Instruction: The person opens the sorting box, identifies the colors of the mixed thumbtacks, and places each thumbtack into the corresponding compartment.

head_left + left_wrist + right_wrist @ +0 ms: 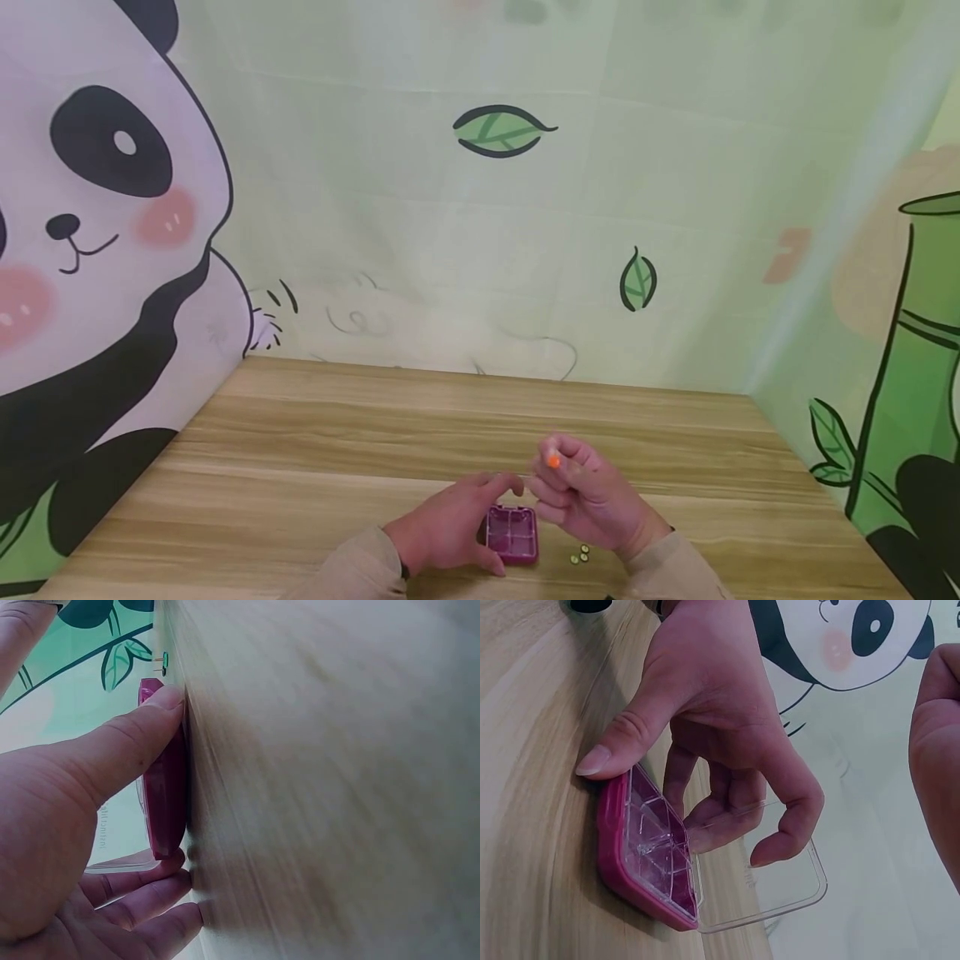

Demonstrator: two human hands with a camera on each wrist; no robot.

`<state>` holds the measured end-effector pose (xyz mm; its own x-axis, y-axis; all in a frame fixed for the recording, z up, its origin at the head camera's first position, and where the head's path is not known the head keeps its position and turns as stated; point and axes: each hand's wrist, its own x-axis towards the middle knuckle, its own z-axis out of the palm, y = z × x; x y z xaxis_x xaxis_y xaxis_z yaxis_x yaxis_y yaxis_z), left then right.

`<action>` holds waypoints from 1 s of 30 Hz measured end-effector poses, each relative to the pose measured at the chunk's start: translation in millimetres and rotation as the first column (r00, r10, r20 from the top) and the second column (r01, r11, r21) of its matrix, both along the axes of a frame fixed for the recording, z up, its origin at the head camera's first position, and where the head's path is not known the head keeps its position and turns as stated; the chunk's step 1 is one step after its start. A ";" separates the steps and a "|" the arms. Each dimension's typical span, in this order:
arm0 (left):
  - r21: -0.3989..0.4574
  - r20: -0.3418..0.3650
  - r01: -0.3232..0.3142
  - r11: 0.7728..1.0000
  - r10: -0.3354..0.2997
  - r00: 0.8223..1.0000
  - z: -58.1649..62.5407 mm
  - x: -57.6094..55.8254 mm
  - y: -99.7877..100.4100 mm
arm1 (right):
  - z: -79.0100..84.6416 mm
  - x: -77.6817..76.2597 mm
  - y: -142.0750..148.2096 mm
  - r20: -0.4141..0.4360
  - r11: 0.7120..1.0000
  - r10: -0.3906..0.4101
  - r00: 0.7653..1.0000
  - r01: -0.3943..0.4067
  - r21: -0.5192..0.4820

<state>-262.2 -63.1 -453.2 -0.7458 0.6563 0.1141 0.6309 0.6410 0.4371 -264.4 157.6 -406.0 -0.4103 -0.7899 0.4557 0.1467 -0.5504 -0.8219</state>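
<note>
A small magenta pill box lies on the table with its clear lid swung open toward the back. Clear dividers split it into compartments, and none of them shows anything inside. My left hand holds the box from its left side, thumb at the front edge, fingers behind it near the lid. Just right of the box and above it, my right hand pinches a small bright orange piece between thumb and forefinger. The other right fingers are curled in.
Several tiny round green-and-dark pieces lie on the wooden table right of the box, below my right wrist. A printed panda-and-leaf cloth stands behind and beside the table. A dark round object shows at the right wrist view's top edge.
</note>
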 end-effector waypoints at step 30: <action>-0.016 0.003 -0.002 1.000 0.003 1.000 -2.0 -0.6 0.0 | -5.7 19.2 8.2 -0.606 0.570 -0.479 0.635 0.750 0.335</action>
<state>-262.9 -63.2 -455.2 -0.7478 0.6562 0.1011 0.6280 0.6497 0.4284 -245.2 165.8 -411.7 -0.7684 -0.5582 0.3131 -0.4722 0.1642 -0.8661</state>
